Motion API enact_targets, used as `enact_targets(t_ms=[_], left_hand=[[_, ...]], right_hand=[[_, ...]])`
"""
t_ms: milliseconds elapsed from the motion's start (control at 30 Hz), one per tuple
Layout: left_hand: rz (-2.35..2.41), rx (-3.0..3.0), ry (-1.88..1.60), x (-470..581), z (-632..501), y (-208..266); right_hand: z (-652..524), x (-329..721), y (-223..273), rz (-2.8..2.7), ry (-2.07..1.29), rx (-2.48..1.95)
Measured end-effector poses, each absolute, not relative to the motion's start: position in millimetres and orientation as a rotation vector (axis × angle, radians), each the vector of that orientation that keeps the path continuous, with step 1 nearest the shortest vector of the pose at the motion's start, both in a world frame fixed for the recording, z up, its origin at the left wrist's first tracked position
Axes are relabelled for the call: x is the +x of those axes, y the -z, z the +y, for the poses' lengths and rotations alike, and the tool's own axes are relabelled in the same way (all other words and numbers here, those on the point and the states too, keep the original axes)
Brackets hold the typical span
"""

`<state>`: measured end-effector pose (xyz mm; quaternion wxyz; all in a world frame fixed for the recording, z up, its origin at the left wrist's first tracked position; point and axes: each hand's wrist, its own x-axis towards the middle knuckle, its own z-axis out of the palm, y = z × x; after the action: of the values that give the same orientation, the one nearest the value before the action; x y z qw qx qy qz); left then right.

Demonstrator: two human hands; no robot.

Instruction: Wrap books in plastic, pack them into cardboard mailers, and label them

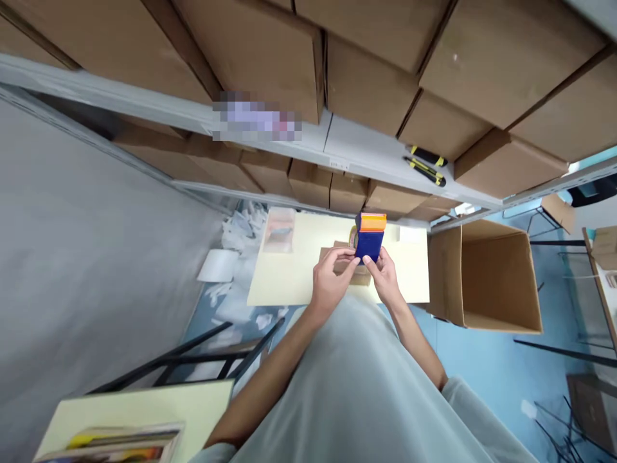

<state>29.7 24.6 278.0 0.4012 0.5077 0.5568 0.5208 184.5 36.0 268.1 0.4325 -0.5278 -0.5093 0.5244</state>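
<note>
In front of my body I hold a blue and orange tape dispenser (371, 244) upright, with its orange end away from me and the edge of a roll showing at its left side. My left hand (332, 275) pinches its lower left edge with thumb and fingers. My right hand (385, 275) grips its lower right side, thumb on the front face. Below both hands, partly hidden by them, a small cardboard box (360, 280) lies on the pale yellow table (299, 276).
A large open carton (499, 276) stands right of the table. Shelves full of cardboard boxes (371, 83) hang over its far side, with two black and yellow cutters (427, 166) on one shelf. Plastic wrapping (241, 228) lies at left. Behind left is another table (202, 399).
</note>
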Motion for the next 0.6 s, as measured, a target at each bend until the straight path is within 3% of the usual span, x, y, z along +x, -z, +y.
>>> enact_targets(t_ms=[167, 600], left_hand=[[1.339, 1.332, -1.191, 21, -2, -280], [1.395, 1.519, -1.234, -20, 30, -314]], right_hand=[[14, 193, -268, -1.262, -1.468, -1.312], [5, 203, -273, -1.676, -1.329, -1.383]])
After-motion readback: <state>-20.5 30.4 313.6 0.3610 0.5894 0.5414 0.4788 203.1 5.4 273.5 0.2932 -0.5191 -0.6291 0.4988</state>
